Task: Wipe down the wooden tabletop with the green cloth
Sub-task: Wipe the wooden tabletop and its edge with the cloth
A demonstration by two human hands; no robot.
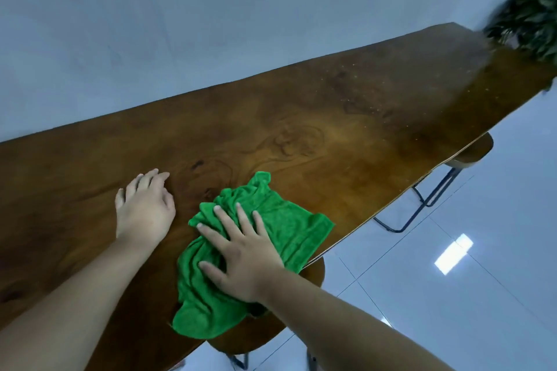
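Head view: right hand [241, 253] pressed flat, fingers spread, on green cloth [280, 226]; left hand [144, 208] open-palmed on wooden tabletop [331, 117].

- Tabletop [301, 117]: dark brown wood, swirling grain, smooth with a soft sheen.
- Cloth [280, 220], lower centre: bright green, fuzzy, rumpled fabric.
- Floor [482, 250], right: pale glossy tiles, reflecting light.
- Stool [473, 153], right: wooden seat, thin black metal legs.

No readable text, label, brand, number or sign anywhere on the desk [301, 117] or green cloth [283, 220].
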